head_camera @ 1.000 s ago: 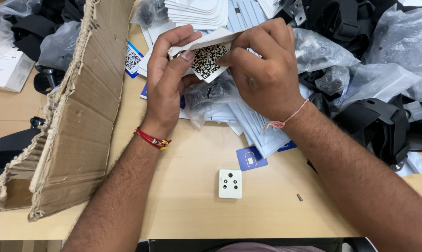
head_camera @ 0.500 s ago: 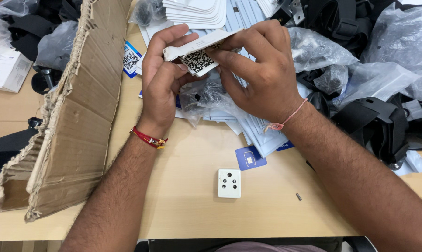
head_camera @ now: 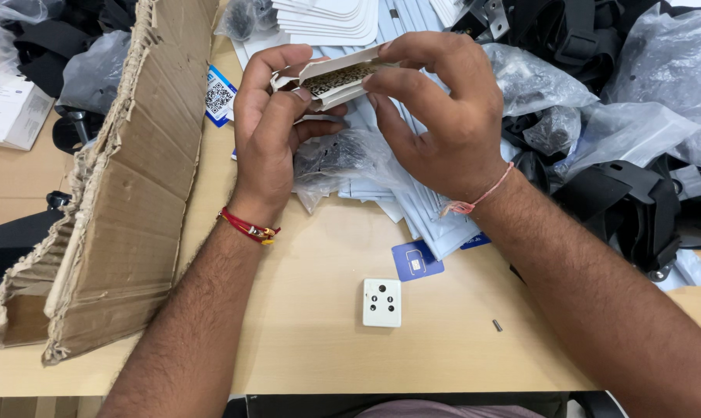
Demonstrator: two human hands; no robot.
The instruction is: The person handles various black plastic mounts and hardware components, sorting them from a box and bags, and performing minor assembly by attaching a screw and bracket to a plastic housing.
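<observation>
Both hands on the small white card packet [head_camera: 336, 81], upper centre of frame

Left hand [head_camera: 269, 131] pinches its left end, right hand [head_camera: 443, 116] grips the right; long axis runs approx left-right btwn them, from what I see.

Left hand [head_camera: 269, 128]: raised, back to the camera, fingers curled, thumb and fingertips pinching.
Right hand [head_camera: 443, 116]: raised opposite, fingers bent over, tips close to the left's.
Forearms: bare, angling up from the lower edge, a thread band at each wrist.
</observation>
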